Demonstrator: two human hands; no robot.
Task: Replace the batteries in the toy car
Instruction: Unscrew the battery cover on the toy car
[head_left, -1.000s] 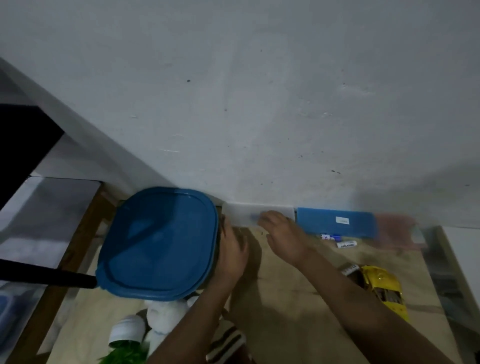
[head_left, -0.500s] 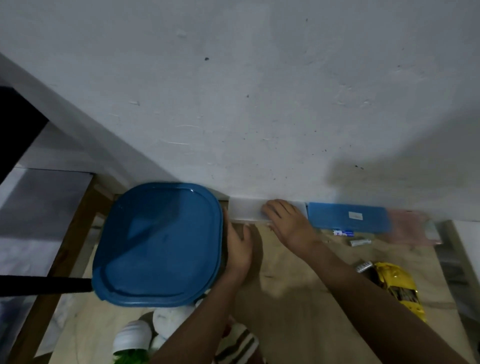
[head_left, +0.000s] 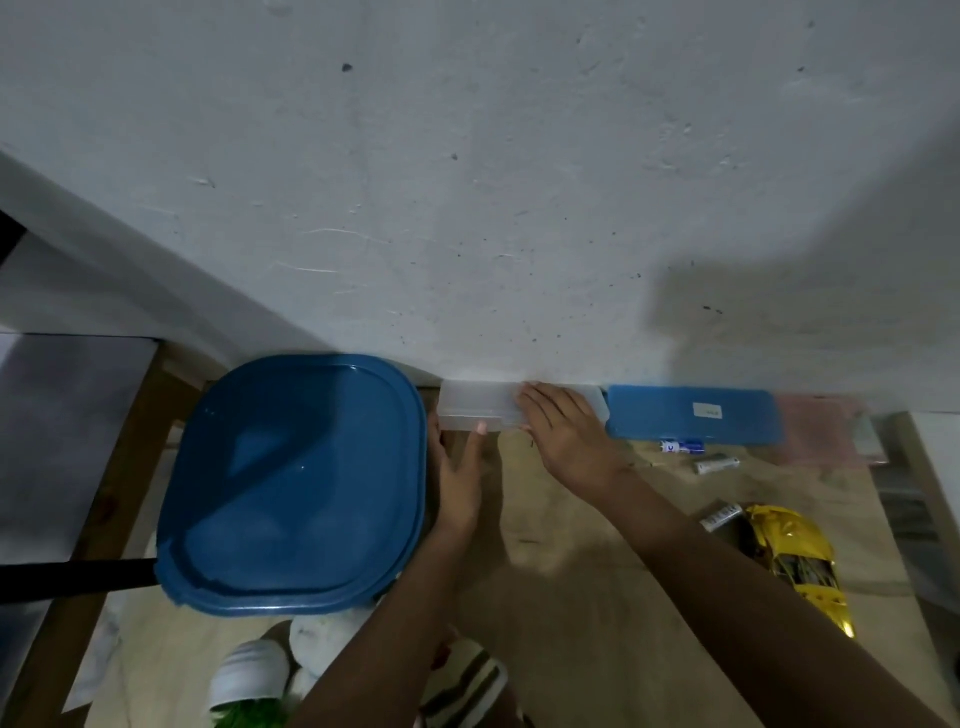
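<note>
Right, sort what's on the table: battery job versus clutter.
Job:
yellow toy car
loose batteries
clear plastic box under both hands: left hand, right hand

Clutter:
blue lid
blue case
pink case
white pots

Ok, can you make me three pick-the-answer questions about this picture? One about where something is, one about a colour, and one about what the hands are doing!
1. Where is the yellow toy car?
A. on the blue lid
B. on the table, right of the arms
C. in a hand

2. What colour is the big container's lid?
A. red
B. green
C. blue

3. What is the right hand doing?
A. resting on the clear plastic box
B. holding the car
C. lifting the big lid

Answers: 1 B, it lies on the wood near the right edge. 2 C, it is plainly blue. 3 A, its fingers lie on the box by the wall.
</note>
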